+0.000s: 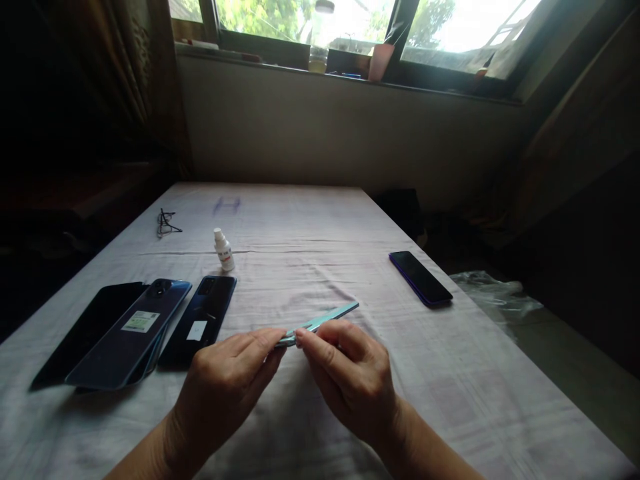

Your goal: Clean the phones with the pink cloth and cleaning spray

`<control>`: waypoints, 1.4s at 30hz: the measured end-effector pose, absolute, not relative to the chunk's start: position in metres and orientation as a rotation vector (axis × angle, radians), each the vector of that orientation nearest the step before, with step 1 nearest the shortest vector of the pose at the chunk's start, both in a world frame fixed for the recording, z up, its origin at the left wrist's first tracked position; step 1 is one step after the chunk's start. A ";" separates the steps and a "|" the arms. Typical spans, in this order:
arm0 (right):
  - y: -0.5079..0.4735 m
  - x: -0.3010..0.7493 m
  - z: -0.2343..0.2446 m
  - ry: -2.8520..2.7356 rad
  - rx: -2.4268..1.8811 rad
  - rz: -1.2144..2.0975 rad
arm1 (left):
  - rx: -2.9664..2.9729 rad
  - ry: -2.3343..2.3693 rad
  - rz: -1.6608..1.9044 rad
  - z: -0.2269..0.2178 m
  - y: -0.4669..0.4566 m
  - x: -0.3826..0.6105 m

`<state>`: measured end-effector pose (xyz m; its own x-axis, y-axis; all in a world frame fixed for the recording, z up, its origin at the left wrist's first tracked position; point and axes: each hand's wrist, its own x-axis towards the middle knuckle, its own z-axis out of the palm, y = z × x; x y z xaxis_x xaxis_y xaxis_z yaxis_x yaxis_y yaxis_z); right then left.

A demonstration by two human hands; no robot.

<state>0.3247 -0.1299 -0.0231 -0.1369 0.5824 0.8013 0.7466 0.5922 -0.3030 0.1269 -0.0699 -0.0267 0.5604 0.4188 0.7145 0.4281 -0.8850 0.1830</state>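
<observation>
A thin teal phone-sized panel is held nearly edge-on above the cloth, its far end pointing up and to the right. My left hand is closed on its left end, thumb on top and fingers below. At the near edge, my right hand is closed in a pinch, thumb and forefinger against the panel; a small pale bit shows at the fingertips, too small to name. Left of my hands lie a dark phone back with a white label and a stack topped by a bluish phone back.
A small white dropper bottle stands beyond the phone backs, with eyeglasses farther left. To the right, a phone in a purple case lies near the edge of the cloth-covered table. Clear plastic lies beyond that edge.
</observation>
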 end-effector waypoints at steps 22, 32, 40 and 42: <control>-0.113 0.390 -0.042 -1.627 -1.455 -0.272 | -2.765 -0.865 -1.213 -0.050 -0.055 0.105; -0.111 0.420 -0.052 -1.580 -1.708 0.033 | -2.853 -0.578 -0.814 -0.077 -0.036 0.069; -0.108 0.412 -0.064 -1.713 -1.770 0.316 | -2.853 -0.402 -0.682 -0.085 -0.022 0.061; -0.108 0.409 -0.065 -1.749 -1.789 0.332 | -2.858 -0.417 -0.678 -0.084 -0.021 0.062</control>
<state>0.4095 -0.1084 -0.0651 0.0971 0.9679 0.2319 0.8154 0.0562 -0.5761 0.0623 -0.0214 -0.0843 0.8572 0.2293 0.4612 0.3088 -0.9454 -0.1039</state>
